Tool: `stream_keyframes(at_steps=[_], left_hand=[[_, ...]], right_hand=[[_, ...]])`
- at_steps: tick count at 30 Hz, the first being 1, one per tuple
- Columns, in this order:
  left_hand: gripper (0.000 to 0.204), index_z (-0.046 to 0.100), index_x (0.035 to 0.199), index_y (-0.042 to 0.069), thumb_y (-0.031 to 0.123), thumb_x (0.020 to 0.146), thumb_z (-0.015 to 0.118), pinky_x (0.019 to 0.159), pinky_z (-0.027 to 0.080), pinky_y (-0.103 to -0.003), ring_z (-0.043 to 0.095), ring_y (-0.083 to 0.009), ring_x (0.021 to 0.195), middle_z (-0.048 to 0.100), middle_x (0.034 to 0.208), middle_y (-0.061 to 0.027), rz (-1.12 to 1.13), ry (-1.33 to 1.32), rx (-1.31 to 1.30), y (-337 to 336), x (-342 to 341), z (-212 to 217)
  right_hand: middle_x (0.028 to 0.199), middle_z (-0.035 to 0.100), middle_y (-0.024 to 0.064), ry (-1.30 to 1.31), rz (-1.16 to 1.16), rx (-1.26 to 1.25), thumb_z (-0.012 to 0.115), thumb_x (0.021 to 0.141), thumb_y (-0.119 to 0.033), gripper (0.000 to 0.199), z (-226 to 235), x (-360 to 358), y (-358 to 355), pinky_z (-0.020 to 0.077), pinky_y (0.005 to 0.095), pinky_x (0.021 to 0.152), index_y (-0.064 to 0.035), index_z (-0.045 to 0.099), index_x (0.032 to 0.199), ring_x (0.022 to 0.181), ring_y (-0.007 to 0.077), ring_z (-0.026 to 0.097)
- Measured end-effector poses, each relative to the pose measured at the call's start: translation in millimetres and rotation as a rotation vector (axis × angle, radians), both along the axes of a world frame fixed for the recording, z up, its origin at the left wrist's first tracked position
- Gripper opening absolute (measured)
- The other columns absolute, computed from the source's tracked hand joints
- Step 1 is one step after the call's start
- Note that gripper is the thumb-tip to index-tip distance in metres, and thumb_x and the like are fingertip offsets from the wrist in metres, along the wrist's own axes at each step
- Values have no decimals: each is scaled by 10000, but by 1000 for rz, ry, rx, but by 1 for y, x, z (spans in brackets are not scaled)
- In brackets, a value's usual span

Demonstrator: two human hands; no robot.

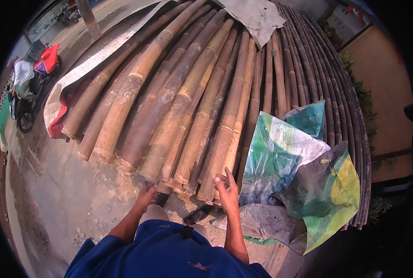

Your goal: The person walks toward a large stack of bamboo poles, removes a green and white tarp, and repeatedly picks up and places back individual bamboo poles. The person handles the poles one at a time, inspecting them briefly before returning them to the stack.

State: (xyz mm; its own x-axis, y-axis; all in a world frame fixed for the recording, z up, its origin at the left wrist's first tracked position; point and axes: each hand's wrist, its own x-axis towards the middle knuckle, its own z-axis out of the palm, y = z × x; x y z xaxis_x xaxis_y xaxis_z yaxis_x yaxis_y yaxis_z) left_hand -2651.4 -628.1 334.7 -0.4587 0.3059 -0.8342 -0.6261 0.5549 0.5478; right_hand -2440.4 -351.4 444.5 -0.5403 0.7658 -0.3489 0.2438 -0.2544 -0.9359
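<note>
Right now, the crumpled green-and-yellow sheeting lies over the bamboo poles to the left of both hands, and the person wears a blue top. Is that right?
The side is wrong: the head view shows the sheeting lying over the bamboo poles to the right of the left hand and right hand. The blue top is correct.

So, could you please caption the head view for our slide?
Left hand and right hand near bamboo poles beside crumpled sheeting.
</note>
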Motion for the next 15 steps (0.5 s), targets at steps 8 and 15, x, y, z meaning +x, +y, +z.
stream_keyframes(at_steps=[8, 15], left_hand=[[734, 484, 1408, 32, 539, 910, 668, 863, 537, -456, 666, -322, 1039, 643, 1228, -199, 142, 42, -156, -133, -38, 4], [648, 475, 1382, 48, 488, 937, 644, 729, 551, -457, 689, -356, 971, 658, 1182, -214, 229, -29, -402, -245, -48, -9]], right_hand=[[1437, 524, 284, -410, 84, -166, 788, 850, -441, 1000, -183, -136, -22, 422, 386, 1104, 83, 288, 1540, 1337, 330, 523], [1456, 508, 258, -72, -158, -579, 788, 801, -594, 1083, -209, -145, -24, 427, 436, 1101, 70, 331, 1524, 1335, 359, 509]])
